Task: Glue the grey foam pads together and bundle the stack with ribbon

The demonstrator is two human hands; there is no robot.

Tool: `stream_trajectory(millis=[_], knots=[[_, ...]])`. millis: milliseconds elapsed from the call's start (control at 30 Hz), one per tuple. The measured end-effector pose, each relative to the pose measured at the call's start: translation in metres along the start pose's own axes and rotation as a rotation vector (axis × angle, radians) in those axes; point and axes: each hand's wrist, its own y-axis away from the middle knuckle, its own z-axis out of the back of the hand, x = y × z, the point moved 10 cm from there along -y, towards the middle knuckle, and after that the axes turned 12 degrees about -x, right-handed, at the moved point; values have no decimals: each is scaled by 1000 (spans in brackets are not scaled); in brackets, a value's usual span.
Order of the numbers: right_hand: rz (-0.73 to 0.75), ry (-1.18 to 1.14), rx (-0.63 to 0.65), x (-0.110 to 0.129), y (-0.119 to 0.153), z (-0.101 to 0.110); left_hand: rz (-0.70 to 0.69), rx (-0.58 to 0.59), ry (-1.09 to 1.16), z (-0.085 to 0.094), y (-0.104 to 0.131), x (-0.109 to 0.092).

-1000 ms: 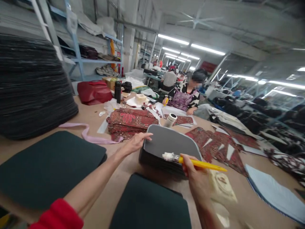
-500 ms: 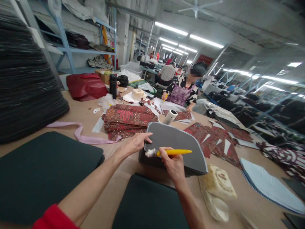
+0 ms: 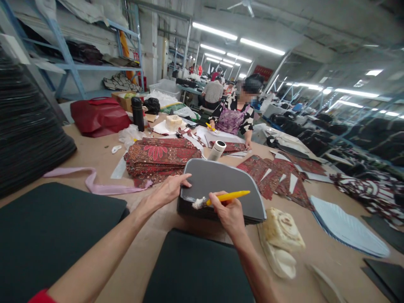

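Note:
A stack of grey panels (image 3: 217, 176) with rounded corners lies in front of me, its top panel pale-edged. My left hand (image 3: 175, 185) rests at the stack's left corner, fingers stretched out and touching the edge. In my right hand (image 3: 229, 210) is a yellow-handled brush (image 3: 229, 196), gripped near its bristles. Its white-smeared tip meets the near left edge of the top panel, where a wet-looking streak shows. Right of the stack stands a block-shaped container (image 3: 285, 229) crusted with cream-coloured residue.
Dark green panels (image 3: 57, 227) lie at left, with more (image 3: 195, 269) close in front. Red patterned pieces (image 3: 160, 158) are piled beyond, near a white bottle (image 3: 217, 150). A tall black stack (image 3: 28, 122) rises at left. Across the table a co-worker (image 3: 235, 113) holds another yellow brush.
The brush tip has shifted slightly along the panel's near edge, and a shiny streak now shows beside it. The left hand stays at the corner. My view has turned slightly right.

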Motion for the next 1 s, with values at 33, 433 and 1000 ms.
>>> stream_trajectory(millis=[33,433,1000], knots=[[2,23,-25,-4,-2,12,9,1,-3,-1,-1,1],[-78,223,-237,-58,-26,165,104,71,-79,-3,-12,-7],[-167,144,-378,-92,-35,251,128,143,-254,-8,-19,-6]])
